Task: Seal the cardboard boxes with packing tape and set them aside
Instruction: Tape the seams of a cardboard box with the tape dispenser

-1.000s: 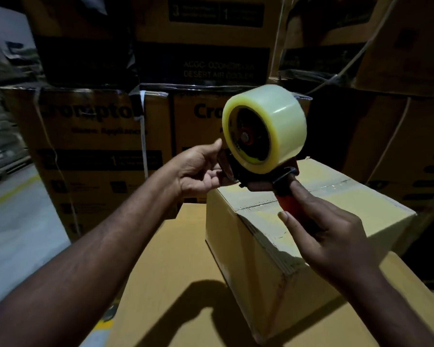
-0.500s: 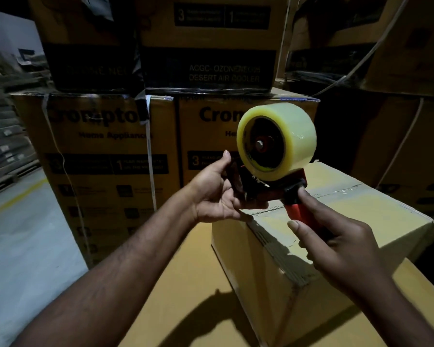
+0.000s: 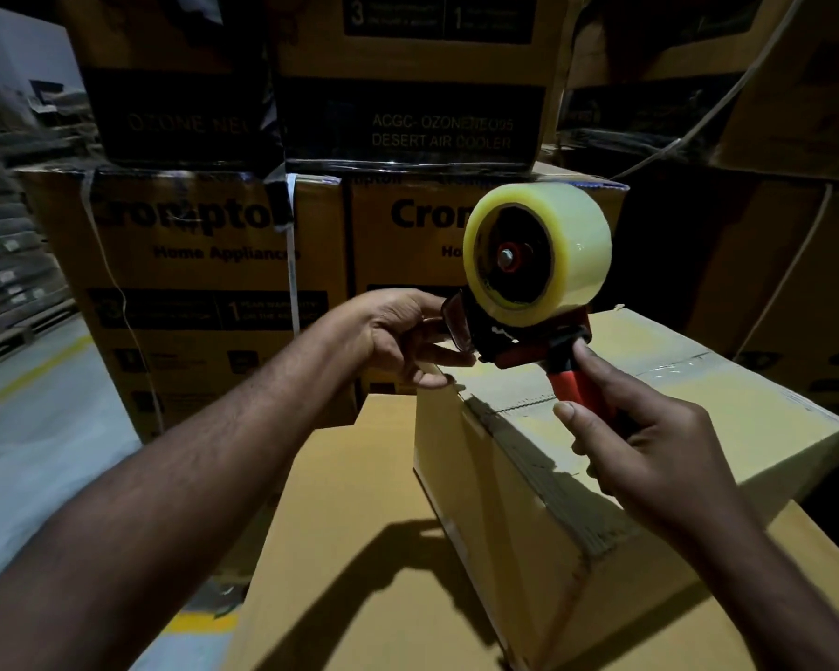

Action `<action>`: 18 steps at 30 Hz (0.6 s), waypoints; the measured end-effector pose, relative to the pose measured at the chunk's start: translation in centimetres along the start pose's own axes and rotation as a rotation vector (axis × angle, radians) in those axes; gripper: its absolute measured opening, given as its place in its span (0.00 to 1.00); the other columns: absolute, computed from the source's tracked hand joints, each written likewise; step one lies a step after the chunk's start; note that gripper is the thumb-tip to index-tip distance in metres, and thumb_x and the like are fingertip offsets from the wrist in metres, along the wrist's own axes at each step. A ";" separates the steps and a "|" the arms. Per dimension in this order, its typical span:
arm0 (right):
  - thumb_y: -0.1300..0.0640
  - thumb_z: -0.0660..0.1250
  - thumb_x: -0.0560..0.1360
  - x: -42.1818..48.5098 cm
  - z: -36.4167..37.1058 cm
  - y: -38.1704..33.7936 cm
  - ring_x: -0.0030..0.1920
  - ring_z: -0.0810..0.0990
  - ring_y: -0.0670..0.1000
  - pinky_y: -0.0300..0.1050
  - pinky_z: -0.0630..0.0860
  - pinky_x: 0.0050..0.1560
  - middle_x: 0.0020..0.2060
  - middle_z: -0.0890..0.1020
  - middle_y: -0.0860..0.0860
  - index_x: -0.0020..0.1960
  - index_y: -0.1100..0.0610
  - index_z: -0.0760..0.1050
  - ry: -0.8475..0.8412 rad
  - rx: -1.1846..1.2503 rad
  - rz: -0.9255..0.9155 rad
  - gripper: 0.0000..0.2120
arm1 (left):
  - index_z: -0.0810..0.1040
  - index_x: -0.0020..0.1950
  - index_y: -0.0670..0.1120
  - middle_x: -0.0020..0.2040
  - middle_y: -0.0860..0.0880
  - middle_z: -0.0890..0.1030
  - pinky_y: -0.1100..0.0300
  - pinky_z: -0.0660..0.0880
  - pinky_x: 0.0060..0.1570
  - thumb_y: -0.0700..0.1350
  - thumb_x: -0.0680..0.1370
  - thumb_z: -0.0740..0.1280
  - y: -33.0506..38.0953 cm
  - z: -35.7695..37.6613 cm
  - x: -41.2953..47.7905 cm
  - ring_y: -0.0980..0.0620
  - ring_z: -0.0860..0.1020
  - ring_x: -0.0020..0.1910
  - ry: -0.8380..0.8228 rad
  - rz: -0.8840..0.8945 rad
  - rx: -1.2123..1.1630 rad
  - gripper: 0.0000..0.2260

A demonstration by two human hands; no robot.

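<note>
Gripping the dispenser [image 3: 529, 293] by its red handle, the right hand [image 3: 650, 452] holds it over the box [image 3: 766, 409] corner; the left hand [image 3: 393, 336] pinches its front. Box sits on a carton [image 3: 350, 525].

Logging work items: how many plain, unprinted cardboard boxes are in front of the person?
2: the small box beneath the tape dispenser, and the large box it sits on. More may be hidden.

Tape dispenser [image 3: 536, 263] swung round, left hand [image 3: 398, 336] dropped
Its hub now faces me more squarely, and more red handle shows above my right hand [image 3: 650, 447]. The left fingers have sunk to the cardboard box's [image 3: 674, 418] left top corner.
</note>
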State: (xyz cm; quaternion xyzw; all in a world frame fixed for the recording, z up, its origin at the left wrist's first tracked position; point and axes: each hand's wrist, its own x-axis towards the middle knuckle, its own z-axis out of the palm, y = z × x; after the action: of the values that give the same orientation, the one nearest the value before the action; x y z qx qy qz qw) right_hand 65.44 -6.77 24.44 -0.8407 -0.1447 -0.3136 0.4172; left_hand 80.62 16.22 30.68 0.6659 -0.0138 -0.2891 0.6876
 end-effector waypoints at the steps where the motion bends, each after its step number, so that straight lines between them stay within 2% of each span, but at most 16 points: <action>1: 0.47 0.72 0.72 0.3 0.2 0.0 0.38 0.76 0.35 0.29 0.74 0.40 0.47 0.80 0.45 0.71 0.45 0.71 0.004 0.015 -0.007 0.28 | 0.81 0.46 0.45 0.42 0.47 0.85 0.50 0.83 0.39 0.44 0.68 0.75 0.1 -0.3 0.1 0.49 0.85 0.40 0.018 -0.015 -0.019 0.09; 3: 0.49 0.74 0.73 0.7 0.6 -0.1 0.39 0.76 0.34 0.29 0.75 0.41 0.47 0.82 0.48 0.70 0.46 0.71 0.015 0.016 -0.035 0.27 | 0.79 0.52 0.42 0.45 0.45 0.84 0.53 0.83 0.35 0.41 0.68 0.74 0.0 -1.0 0.6 0.49 0.83 0.41 0.020 -0.051 -0.055 0.14; 5: 0.52 0.72 0.72 1.2 0.9 -0.2 0.41 0.76 0.33 0.29 0.76 0.42 0.52 0.84 0.52 0.70 0.48 0.72 0.022 -0.014 -0.069 0.27 | 0.77 0.59 0.39 0.48 0.42 0.83 0.55 0.84 0.38 0.39 0.71 0.73 -0.1 -1.6 0.9 0.48 0.83 0.44 0.034 -0.056 -0.107 0.18; 7: 0.51 0.71 0.71 1.5 1.4 -0.2 0.42 0.77 0.33 0.29 0.76 0.43 0.55 0.84 0.53 0.70 0.49 0.73 0.014 -0.016 -0.078 0.27 | 0.76 0.61 0.38 0.49 0.40 0.83 0.54 0.84 0.41 0.36 0.72 0.71 -0.1 -2.0 1.1 0.47 0.84 0.45 0.069 -0.052 -0.152 0.18; 9: 0.50 0.73 0.72 1.8 1.8 0.1 0.41 0.77 0.34 0.31 0.77 0.43 0.54 0.85 0.55 0.70 0.48 0.72 0.003 -0.001 -0.063 0.27 | 0.76 0.58 0.35 0.46 0.39 0.83 0.54 0.84 0.34 0.34 0.76 0.68 0.0 -2.2 1.1 0.46 0.85 0.40 0.092 -0.049 -0.151 0.11; 11: 0.49 0.75 0.72 2.0 2.0 0.3 0.41 0.78 0.35 0.33 0.77 0.44 0.53 0.85 0.56 0.70 0.47 0.72 0.002 0.015 -0.043 0.28 | 0.76 0.52 0.34 0.41 0.37 0.83 0.55 0.81 0.26 0.33 0.80 0.64 -0.1 -2.0 0.5 0.45 0.84 0.31 0.102 -0.029 -0.161 0.03; 13: 0.49 0.73 0.72 2.3 2.0 0.4 0.43 0.78 0.37 0.35 0.78 0.43 0.53 0.85 0.55 0.71 0.46 0.72 0.002 0.006 -0.041 0.28 | 0.74 0.49 0.35 0.37 0.37 0.82 0.57 0.78 0.21 0.33 0.82 0.62 -0.1 -2.0 0.4 0.47 0.83 0.26 0.089 -0.012 -0.114 0.03; 15: 0.48 0.73 0.73 2.5 2.1 0.4 0.44 0.79 0.38 0.36 0.78 0.44 0.55 0.84 0.54 0.70 0.47 0.72 -0.001 -0.011 -0.050 0.27 | 0.74 0.47 0.36 0.36 0.39 0.82 0.60 0.77 0.21 0.33 0.82 0.61 -0.1 -1.8 0.9 0.50 0.82 0.26 0.093 0.034 -0.011 0.06; 16: 0.49 0.72 0.73 2.6 2.2 0.3 0.44 0.79 0.38 0.35 0.78 0.44 0.56 0.84 0.53 0.70 0.47 0.72 -0.003 -0.025 -0.056 0.27 | 0.75 0.47 0.36 0.38 0.39 0.82 0.60 0.78 0.22 0.32 0.82 0.61 0.1 -1.7 1.5 0.50 0.82 0.27 0.086 0.069 0.034 0.06; 18: 0.50 0.71 0.72 2.7 2.6 0.3 0.43 0.79 0.38 0.34 0.78 0.43 0.58 0.83 0.50 0.71 0.47 0.71 -0.004 -0.067 -0.071 0.27 | 0.77 0.47 0.35 0.43 0.38 0.81 0.59 0.82 0.30 0.30 0.81 0.61 0.8 -1.8 2.7 0.49 0.84 0.30 0.109 0.133 0.107 0.06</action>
State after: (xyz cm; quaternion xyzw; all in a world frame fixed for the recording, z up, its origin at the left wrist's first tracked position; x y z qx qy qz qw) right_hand 68.67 -4.92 24.84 -0.8491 -0.1648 -0.3309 0.3772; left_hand 83.89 16.64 30.18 0.7139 -0.0359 -0.2051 0.6686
